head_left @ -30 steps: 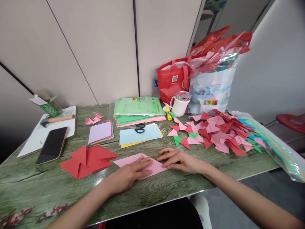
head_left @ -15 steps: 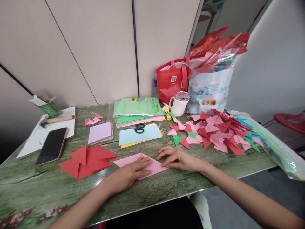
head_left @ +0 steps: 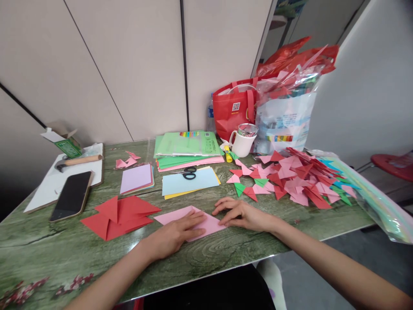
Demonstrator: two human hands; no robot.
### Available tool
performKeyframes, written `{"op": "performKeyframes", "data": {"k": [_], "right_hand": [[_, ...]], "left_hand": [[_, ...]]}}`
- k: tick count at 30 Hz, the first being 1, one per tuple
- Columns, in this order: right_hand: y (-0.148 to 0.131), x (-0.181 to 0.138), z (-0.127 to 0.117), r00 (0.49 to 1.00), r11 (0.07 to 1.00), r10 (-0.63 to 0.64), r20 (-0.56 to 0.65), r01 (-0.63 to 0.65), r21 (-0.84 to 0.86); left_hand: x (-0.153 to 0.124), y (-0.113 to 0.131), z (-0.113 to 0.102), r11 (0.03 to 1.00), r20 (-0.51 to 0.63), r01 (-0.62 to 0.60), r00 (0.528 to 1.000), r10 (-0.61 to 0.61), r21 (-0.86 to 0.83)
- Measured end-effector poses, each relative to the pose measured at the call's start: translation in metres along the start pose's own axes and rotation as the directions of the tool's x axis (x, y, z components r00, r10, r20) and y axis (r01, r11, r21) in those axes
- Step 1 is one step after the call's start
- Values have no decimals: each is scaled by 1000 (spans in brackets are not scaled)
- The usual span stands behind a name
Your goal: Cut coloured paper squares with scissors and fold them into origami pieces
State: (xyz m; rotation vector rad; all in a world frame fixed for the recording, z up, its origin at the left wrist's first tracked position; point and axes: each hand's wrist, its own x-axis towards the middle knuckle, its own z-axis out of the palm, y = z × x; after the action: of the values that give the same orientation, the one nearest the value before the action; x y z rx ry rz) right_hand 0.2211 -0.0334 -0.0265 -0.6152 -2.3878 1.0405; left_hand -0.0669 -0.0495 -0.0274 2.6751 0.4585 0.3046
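Observation:
A folded sheet of pink paper (head_left: pixel 211 224) lies on the table in front of me, with pointed left and right corners. My left hand (head_left: pixel 182 230) rests flat across its middle, fingers stretched out and covering part of it. At the paper's right corner is my right hand (head_left: pixel 240 215); its thumb and a bent finger close on that tip, while the other fingers curve above. Left of the pink sheet are folded red papers (head_left: pixel 121 217), overlapping one another.
Scissors (head_left: pixel 189 173) lie on light blue paper (head_left: pixel 174 184) behind my hands. Folded pieces (head_left: pixel 295 178) are heaped at the right, by a mug (head_left: pixel 242 144) and a stuffed plastic bag (head_left: pixel 284 118). A phone (head_left: pixel 71 196) and hammer (head_left: pixel 80 160) are at the left.
Both hands and the pink paper keep the same positions relative to each other. The whole view has shifted only very slightly.

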Motion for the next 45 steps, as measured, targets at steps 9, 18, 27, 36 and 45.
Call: {"op": "performKeyframes", "data": {"k": [9,18,27,36,45], "right_hand": [[2,0,1,1000,1000,-5,-7,5,9],[1,1,-2,999,999,24,29,-25,22],[1,0,-2,1000,1000,17,26,-17,12],[2,0,-2,1000,1000,11,25,-12,3],[0,1,-3,1000,1000,21,19,-22,7]], "left_hand": [[0,0,1,1000,-4,7,1000,-7,-5],[1,0,-1,1000,17,4,1000,-4,5],[0,-1,-1,1000,22,9,1000,-8,-21],[1,1,-3,1000,29,-3,1000,4,-25],[0,0,-1,1000,8,-17,1000,17,-15]]}}
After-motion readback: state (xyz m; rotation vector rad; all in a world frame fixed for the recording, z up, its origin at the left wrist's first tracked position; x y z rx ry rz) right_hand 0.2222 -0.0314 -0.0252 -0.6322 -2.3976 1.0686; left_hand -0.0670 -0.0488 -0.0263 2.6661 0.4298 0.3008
